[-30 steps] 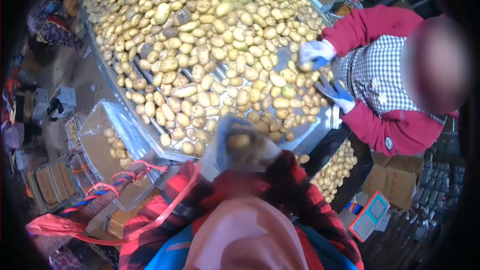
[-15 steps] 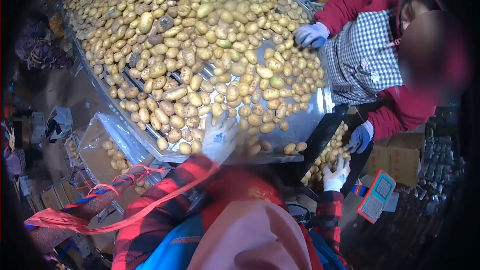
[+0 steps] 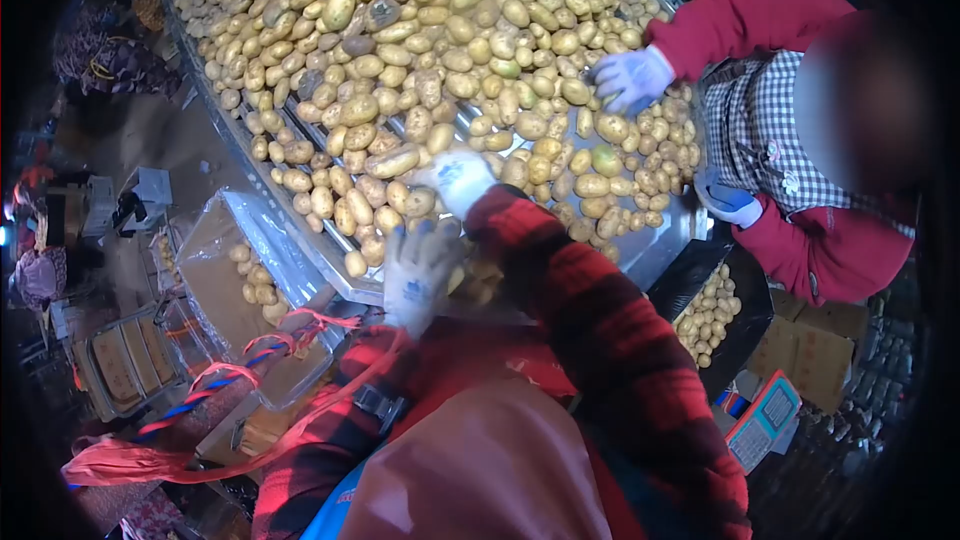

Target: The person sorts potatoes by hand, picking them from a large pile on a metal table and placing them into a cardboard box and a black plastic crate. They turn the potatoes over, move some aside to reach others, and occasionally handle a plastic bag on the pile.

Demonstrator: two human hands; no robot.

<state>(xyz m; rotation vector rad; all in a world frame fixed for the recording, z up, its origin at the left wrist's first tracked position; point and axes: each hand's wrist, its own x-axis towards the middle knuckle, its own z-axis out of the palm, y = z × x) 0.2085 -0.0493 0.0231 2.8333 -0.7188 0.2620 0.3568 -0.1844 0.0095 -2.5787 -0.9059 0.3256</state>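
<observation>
My left hand (image 3: 415,278), in a white glove with grey-blue fingertips, is at the near edge of the metal sorting table (image 3: 350,287), its fingers spread and pointing up at the potatoes (image 3: 395,162). Just beyond it, my right hand (image 3: 460,180) reaches across to the left in a similar glove. Its fingers stretch over the potatoes, and no potato shows in its hold. The piled potatoes cover the slatted metal surface (image 3: 465,120) around both hands.
A co-worker's gloved hand (image 3: 632,80) rests on potatoes at the right; the other hand (image 3: 725,200) is at the table edge. A black-lined box of potatoes (image 3: 710,315) stands below. A plastic-lined carton (image 3: 215,270) and red-wrapped pole (image 3: 200,395) are left.
My right hand has left the potato box and swung up and left onto the table. My left hand has drawn back toward the near edge. The co-worker's lower hand has risen from the box.
</observation>
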